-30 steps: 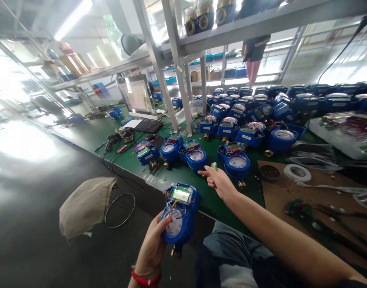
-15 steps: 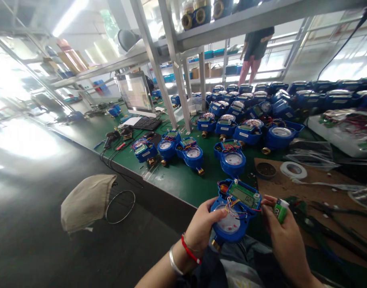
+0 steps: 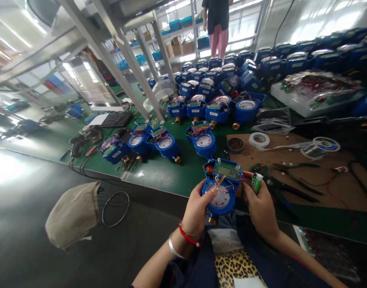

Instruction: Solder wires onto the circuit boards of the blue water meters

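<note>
My left hand [image 3: 194, 206] grips a blue water meter [image 3: 218, 200] by its side, thumb over the round clear dial. The meter's upper housing is open, showing a green circuit board with a lit display [image 3: 227, 172] and coloured wires. Its brass fitting points down toward my lap. At the meter's right edge, my right hand [image 3: 263, 210] is closed on a small green lighter [image 3: 256, 183] with a whitish top. The right fingertips are close to the housing; whether they also touch it or a wire is hidden. Another opened meter [image 3: 203, 141] stands just beyond.
Several opened meters [image 3: 165, 144] stand on the green bench, with rows of meters [image 3: 213, 86] behind. On the brown board [image 3: 315, 192] lie pliers [image 3: 291, 186], white tape [image 3: 259, 139], a solder spool [image 3: 320, 147] and a round tin [image 3: 235, 144]. A cloth-covered stool [image 3: 73, 214] stands at left.
The view has swung right and down, so the bench things sit further left. Both hands keep their hold on the meter and the lighter, with little other change.
</note>
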{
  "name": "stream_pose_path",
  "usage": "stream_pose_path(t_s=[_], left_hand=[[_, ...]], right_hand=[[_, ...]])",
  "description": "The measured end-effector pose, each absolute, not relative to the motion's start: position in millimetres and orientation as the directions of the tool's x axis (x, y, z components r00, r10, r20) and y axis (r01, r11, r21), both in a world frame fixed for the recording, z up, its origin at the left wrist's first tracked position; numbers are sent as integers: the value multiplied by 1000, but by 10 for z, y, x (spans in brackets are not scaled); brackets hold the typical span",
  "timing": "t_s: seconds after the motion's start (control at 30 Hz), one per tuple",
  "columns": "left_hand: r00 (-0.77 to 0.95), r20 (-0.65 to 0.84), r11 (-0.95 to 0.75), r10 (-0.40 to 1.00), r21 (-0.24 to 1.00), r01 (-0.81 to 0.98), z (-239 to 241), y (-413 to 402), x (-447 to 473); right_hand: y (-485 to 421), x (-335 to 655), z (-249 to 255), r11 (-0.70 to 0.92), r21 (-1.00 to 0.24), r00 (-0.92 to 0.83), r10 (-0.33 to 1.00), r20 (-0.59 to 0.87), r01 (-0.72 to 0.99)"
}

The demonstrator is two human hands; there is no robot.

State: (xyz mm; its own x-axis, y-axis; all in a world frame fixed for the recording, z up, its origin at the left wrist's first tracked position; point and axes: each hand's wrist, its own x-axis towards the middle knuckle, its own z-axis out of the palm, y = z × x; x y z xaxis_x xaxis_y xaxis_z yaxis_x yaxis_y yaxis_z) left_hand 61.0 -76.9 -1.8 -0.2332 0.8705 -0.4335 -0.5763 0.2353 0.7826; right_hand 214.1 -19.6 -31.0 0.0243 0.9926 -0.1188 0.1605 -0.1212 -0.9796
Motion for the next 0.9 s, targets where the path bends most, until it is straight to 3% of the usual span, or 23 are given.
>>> stream_pose_path(t_s=[0.4, 0.57, 0.8, 0.9], left_hand=[[-262, -435, 215, 861, 780, -588, -28, -751, 713], [-276, -417, 170, 866, 765, -622, -84, -706, 774], [-192, -311, 108, 931, 736, -668, -96, -731, 735], [-162, -269, 117, 949, 782, -612, -138, -796, 592]], right_hand=[[-231, 2182, -310, -131, -976, -12, 991, -135, 173], [-278, 2215, -334, -90, -956, -11, 995, -97, 279], [-241, 2183, -368, -133, -908, -4, 989, -147, 396], [-202, 2212, -443, -176, -879, 4, 981, -194, 443]])
